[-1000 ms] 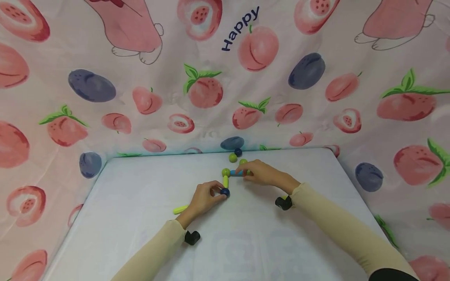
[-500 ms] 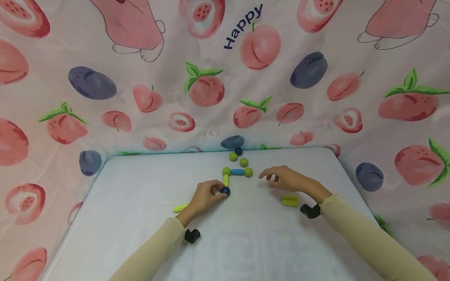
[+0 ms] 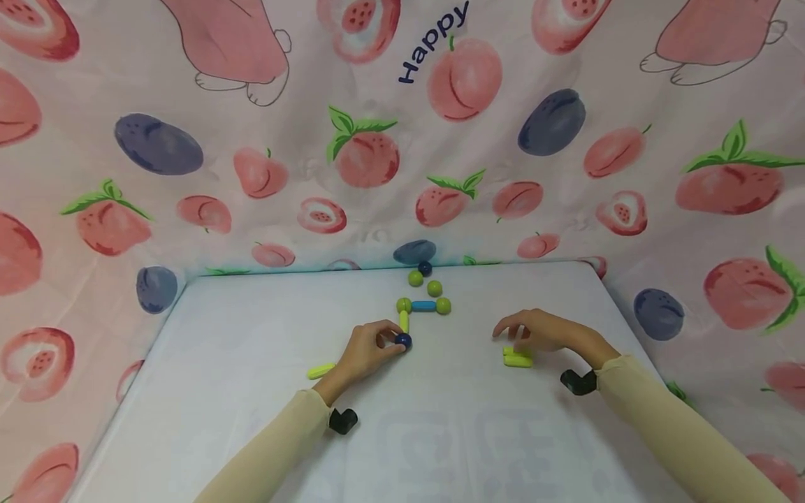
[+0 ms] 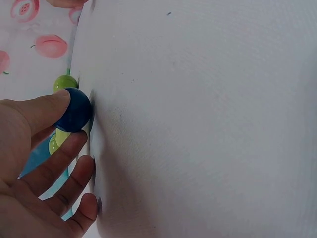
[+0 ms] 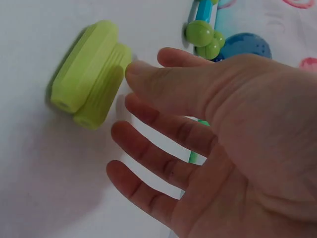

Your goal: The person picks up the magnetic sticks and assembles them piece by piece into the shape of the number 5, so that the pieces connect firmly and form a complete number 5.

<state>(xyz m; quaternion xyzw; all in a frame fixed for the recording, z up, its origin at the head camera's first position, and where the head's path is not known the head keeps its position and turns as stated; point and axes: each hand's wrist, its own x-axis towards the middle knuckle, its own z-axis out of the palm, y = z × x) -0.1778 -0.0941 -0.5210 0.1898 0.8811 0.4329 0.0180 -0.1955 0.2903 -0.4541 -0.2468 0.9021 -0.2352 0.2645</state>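
Back from the green ball (image 3: 443,305) came the right hand (image 3: 546,332), fingers spread loose above two lime sticks (image 3: 518,358) lying together on the white table (image 3: 251,335). Left hand (image 3: 365,353) pinched the dark blue ball (image 3: 403,341), unmoved, at the yellow stick's (image 3: 404,322) near end.

Surface: white table (image 3: 251,419).
By left hand (image 3: 365,355): dark blue ball (image 3: 403,341), yellow-green stick (image 3: 321,371) behind wrist.
Under right hand (image 3: 547,334): two yellow-green sticks (image 3: 518,358).
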